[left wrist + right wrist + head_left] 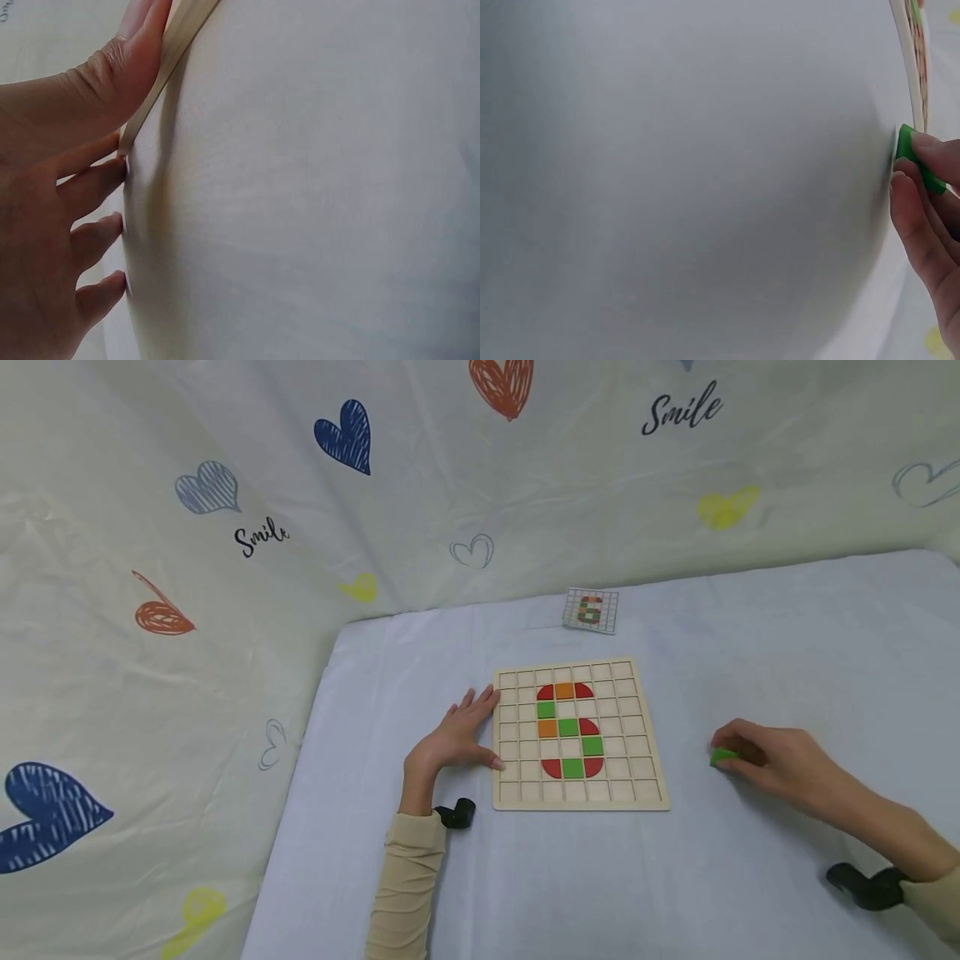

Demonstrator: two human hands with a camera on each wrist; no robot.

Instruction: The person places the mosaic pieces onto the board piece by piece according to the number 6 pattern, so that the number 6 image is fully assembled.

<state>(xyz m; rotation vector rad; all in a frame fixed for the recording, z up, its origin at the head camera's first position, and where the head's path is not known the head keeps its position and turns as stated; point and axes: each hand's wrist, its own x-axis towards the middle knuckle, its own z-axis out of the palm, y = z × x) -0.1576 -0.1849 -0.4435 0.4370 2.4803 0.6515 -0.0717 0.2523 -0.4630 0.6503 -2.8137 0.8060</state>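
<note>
A square wooden grid board (622, 793) lies flat on the white table. Red rounded tiles, orange square tiles (564, 691) and green square tiles (572, 768) form an S-like figure in its cells. At the board's left edge is my left hand (453, 739), its fingers spread and its thumb touching the rim; the left wrist view shows the thumb (112, 82) along the board's side. To the right of the board, my right hand (780, 764) pinches a green tile (722, 756) between thumb and fingers, close to the tabletop. In the right wrist view, fingers partly cover this green tile (906, 146).
Behind the board lies a small printed card (591, 611) with a similar coloured figure on a grid. A pale cloth (420, 510) with hearts and "Smile" lettering hangs at the back and left. Black wrist devices (866, 887) sit on both forearms.
</note>
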